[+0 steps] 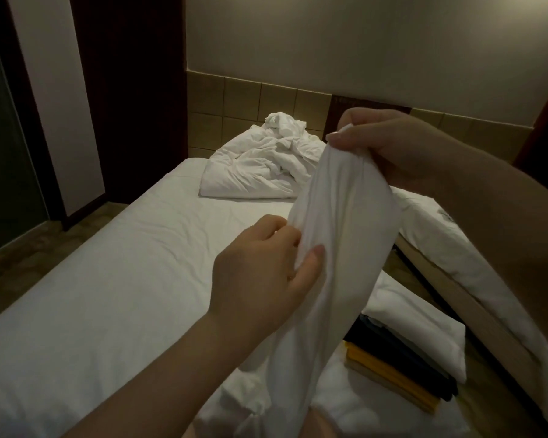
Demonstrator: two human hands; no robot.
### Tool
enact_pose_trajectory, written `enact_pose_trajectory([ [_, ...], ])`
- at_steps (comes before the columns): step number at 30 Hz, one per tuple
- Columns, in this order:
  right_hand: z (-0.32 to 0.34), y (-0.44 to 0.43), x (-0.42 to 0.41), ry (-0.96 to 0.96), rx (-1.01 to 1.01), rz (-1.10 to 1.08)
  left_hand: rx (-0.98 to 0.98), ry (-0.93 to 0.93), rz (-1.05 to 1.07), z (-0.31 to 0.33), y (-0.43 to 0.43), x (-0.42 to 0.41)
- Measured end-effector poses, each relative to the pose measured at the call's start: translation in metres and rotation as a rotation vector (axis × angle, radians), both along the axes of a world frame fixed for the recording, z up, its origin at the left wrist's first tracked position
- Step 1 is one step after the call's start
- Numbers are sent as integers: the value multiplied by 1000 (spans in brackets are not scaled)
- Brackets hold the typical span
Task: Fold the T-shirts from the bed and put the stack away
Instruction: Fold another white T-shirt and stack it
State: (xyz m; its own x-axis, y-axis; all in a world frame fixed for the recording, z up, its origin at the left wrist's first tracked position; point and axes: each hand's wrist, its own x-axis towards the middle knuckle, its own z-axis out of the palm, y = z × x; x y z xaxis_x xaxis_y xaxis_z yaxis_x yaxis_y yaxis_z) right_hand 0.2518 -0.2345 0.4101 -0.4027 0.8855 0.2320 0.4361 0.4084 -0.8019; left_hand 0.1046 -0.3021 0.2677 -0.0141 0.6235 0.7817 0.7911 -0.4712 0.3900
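Observation:
A white T-shirt [342, 222] hangs bunched in the air over the bed [108, 263]. My right hand [389, 147] pinches its top edge, held high. Lower down, my left hand [266, 267] grips the cloth at its left side, thumb on the front. The shirt's bottom trails onto the sheet near the lower edge of the view. A stack of folded T-shirts [399, 371], black on top with yellow and tan beneath, lies on the bed to the right, partly hidden by the hanging shirt.
A crumpled white duvet [260, 165] is heaped at the far end of the bed against a tiled wall. A white pillow [424, 317] lies beside the stack. A second bed's edge [456, 257] runs along the right. Dark floor and door at left.

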Motion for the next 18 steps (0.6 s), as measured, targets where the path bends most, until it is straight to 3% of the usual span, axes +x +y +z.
enact_pose_trajectory([
  [4, -1, -6, -4, 28, 10, 2, -12, 150, 143, -1, 1, 5],
  [9, -2, -8, -6, 41, 24, -2, -57, 134, 85, -5, 10, 6],
  [15, 3, -5, 3, 120, -15, -39, -142, -178, -260, 15, 22, -23],
  [18, 9, -5, 12, 140, 10, -42, -377, -572, -351, 45, 26, -47],
])
